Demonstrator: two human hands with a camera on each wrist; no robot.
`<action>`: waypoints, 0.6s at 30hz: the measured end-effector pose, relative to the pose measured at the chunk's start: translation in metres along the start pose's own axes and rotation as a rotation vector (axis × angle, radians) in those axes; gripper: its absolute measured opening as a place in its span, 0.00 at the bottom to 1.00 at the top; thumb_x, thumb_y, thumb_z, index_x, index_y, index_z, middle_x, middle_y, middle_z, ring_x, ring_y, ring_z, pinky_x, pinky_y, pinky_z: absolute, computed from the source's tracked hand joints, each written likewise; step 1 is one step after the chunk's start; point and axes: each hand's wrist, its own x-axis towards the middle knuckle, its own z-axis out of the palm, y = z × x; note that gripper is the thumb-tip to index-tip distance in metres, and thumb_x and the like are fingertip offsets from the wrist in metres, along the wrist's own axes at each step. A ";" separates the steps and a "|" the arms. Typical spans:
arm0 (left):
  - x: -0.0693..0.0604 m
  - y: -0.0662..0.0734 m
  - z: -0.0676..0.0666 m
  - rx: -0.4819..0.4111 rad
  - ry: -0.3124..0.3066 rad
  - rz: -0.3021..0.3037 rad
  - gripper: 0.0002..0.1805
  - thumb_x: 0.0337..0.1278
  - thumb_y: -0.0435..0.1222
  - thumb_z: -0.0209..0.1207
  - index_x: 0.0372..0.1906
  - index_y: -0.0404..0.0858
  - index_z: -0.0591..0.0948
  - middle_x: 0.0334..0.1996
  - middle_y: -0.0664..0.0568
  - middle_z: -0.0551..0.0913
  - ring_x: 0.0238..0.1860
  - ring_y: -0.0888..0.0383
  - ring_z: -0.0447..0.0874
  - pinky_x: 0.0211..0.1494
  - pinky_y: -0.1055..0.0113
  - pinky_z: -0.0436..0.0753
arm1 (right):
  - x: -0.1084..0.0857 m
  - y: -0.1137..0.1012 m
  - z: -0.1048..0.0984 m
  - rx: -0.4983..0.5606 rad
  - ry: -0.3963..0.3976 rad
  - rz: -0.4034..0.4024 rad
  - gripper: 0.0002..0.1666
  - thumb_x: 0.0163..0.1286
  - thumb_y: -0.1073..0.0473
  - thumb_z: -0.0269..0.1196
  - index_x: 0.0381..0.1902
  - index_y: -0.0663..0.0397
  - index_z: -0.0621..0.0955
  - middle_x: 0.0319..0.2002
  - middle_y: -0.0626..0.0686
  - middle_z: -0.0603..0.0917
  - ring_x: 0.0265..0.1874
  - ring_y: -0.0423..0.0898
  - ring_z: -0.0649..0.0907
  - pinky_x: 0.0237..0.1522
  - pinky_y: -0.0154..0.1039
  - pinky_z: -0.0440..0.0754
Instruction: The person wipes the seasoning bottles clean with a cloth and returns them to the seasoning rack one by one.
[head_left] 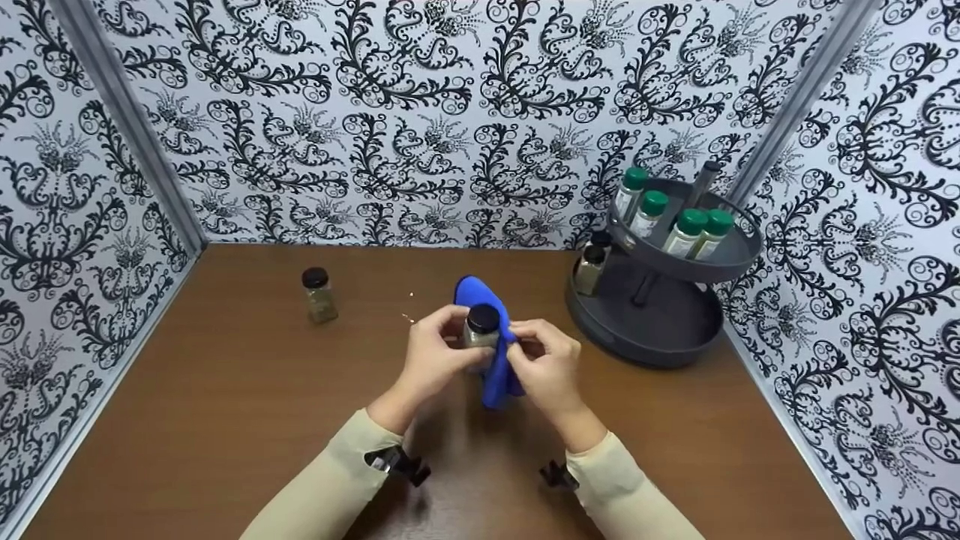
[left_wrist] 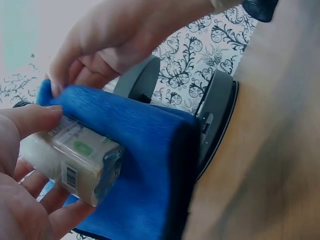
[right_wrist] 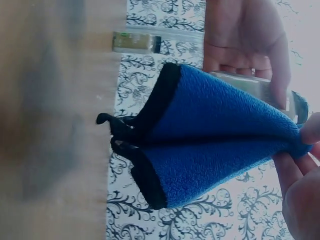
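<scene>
on the left side of the brown table [head_left: 217, 427] stands a small jar [head_left: 321, 301] with a black cap, upright and well apart from both hands. a little more to the right, some tiny pale bits [head_left: 407, 318] are lying on the wood. then comes the left hand [head_left: 433, 346], which goes out from a light left sleeve [head_left: 322, 484]. its fingers and thumb are bent around the held jar [head_left: 481, 337], gripping it by the sides. this jar is above the middle of the table, and its black cap is on and faces up. the left wrist view shows on it a barcode [left_wrist: 70, 176] and a green mark [left_wrist: 82, 148]; the smaller print is too blurred to read.

just at the right side of this jar hangs the blue cloth [head_left: 496, 386], folded and with a dark edge; it seems to lie against the glass. the right hand [head_left: 551, 364] pinches the cloth between thumb and fingers, near the upper part of the jar. its arm wears a light right sleeve [head_left: 622, 487].

farther to the right there is a dark two-level stand [head_left: 652, 356]. on its lower level, at the left, are two black-capped jars [head_left: 589, 279], one partly hidden. the upper level carries four green-capped bottles [head_left: 682, 238]. behind everything is a patterned wall [head_left: 412, 150].
</scene>
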 end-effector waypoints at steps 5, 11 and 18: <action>0.003 0.006 -0.006 -0.019 0.057 0.018 0.27 0.39 0.29 0.82 0.50 0.34 0.87 0.39 0.42 0.92 0.41 0.56 0.91 0.48 0.64 0.91 | -0.006 0.008 0.007 -0.083 -0.061 0.045 0.17 0.53 0.82 0.69 0.32 0.58 0.90 0.35 0.55 0.93 0.33 0.46 0.91 0.34 0.39 0.91; 0.006 0.011 -0.012 -0.007 0.089 0.046 0.27 0.38 0.30 0.83 0.50 0.37 0.88 0.37 0.45 0.92 0.38 0.57 0.90 0.47 0.65 0.90 | -0.012 0.010 0.013 -0.161 -0.118 0.127 0.15 0.50 0.83 0.67 0.30 0.62 0.89 0.32 0.57 0.92 0.31 0.51 0.91 0.31 0.41 0.91; 0.005 0.009 -0.012 -0.050 0.084 0.016 0.26 0.39 0.30 0.83 0.50 0.36 0.89 0.37 0.44 0.92 0.37 0.56 0.90 0.46 0.66 0.90 | -0.008 -0.001 0.011 -0.123 -0.104 0.125 0.16 0.53 0.80 0.68 0.32 0.57 0.91 0.32 0.54 0.92 0.31 0.44 0.90 0.32 0.36 0.90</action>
